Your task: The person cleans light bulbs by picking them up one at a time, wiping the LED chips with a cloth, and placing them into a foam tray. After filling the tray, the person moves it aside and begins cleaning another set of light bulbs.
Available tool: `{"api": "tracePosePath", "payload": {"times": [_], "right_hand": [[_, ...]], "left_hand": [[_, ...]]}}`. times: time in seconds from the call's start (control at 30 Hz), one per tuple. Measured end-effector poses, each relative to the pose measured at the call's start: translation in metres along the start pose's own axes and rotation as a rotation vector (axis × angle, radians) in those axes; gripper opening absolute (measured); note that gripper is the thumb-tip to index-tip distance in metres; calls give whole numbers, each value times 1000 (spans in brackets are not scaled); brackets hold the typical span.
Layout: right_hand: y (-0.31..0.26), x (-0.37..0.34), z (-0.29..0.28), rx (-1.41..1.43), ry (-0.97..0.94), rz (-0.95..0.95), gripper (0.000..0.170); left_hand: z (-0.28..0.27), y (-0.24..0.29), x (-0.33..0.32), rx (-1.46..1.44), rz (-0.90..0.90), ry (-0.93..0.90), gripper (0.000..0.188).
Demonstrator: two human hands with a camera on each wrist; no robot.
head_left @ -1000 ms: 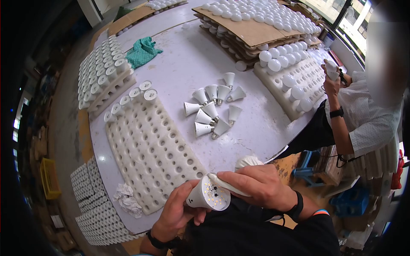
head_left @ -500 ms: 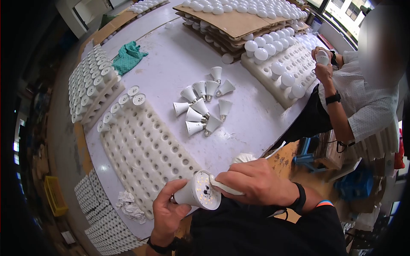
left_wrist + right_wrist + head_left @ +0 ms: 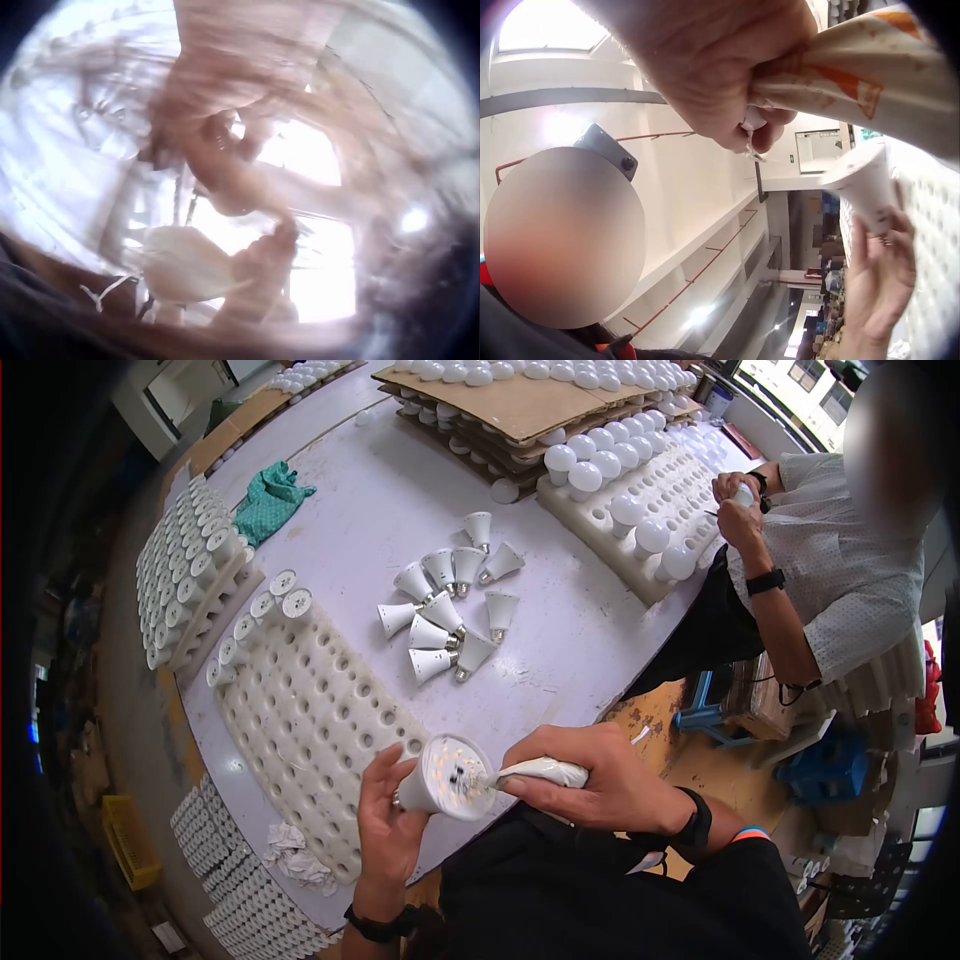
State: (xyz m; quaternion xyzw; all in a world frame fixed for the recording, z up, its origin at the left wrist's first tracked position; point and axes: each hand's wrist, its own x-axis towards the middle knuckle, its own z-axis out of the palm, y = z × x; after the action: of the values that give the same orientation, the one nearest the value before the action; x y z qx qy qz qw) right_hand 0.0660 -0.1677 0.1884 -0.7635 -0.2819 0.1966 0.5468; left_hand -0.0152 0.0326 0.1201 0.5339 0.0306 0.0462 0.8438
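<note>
My left hand (image 3: 388, 830) holds a white LED bulb housing (image 3: 424, 788) by its narrow screw-cap end. Its open face is tilted up, baring a round board (image 3: 462, 778) with small yellow LEDs. My right hand (image 3: 615, 775) grips a soft white squeeze bag (image 3: 548, 769), its narrow tip right at the housing's rim. In the right wrist view the bag (image 3: 855, 75) shows orange print, and the housing (image 3: 862, 184) stands in the left hand's fingers. The left wrist view is badly blurred by motion.
Several loose bulb housings (image 3: 437, 633) lie mid-table. A holed foam tray (image 3: 300, 705) bears several housings along its far edge. Farther right, another foam tray (image 3: 660, 495) holds domed bulbs, near a person (image 3: 850, 560) handling one. A green cloth (image 3: 270, 503) and crumpled white cloth (image 3: 297, 857) lie on the left.
The bag's tip has moved from the housing's upper rim to its right side. The housing has turned in my left hand, whose fingers have shifted. The table has slid left in the head view.
</note>
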Motion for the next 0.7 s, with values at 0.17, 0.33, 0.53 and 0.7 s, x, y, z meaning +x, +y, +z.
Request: {"api": "tracePosePath", "payload": {"times": [0.17, 0.33, 0.53, 0.7], "right_hand": [[18, -6, -11, 107, 325, -31, 20], [24, -5, -21, 80, 357, 26, 20], [37, 19, -13, 290, 372, 227, 20], [44, 62, 7, 278, 379, 194, 20]], "left_hand": [[-35, -95, 38, -17, -810, -94, 38], [-52, -181, 67, 51, -879, -12, 34], [-58, -166, 98, 292, -432, 111, 36], [-138, -83, 132, 75, -405, 381, 30]]}}
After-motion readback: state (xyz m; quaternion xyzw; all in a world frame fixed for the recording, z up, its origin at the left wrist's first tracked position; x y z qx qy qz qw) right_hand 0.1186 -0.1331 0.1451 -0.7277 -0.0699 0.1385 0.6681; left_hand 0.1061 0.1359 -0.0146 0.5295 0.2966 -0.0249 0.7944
